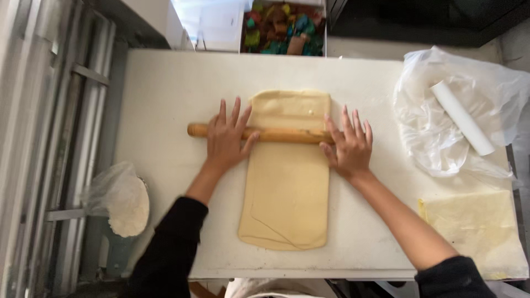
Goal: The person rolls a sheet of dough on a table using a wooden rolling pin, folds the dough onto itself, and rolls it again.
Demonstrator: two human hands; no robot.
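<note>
Rolling is in hand: the left hand (225, 138) and right hand (350, 148) lie flat, fingers spread and unclenched, pressing a wooden rolling pin (276, 134) across the upper part of a long dough sheet (287, 187) at mid-desk (165, 99) (plastic bag (441, 138) to the right). The next pass likely calls for even pressure from both palms.

Pale yellow dough (287, 187), brown wooden rolling pin (276, 134), white table (165, 94), black sleeves (171, 243)
</note>
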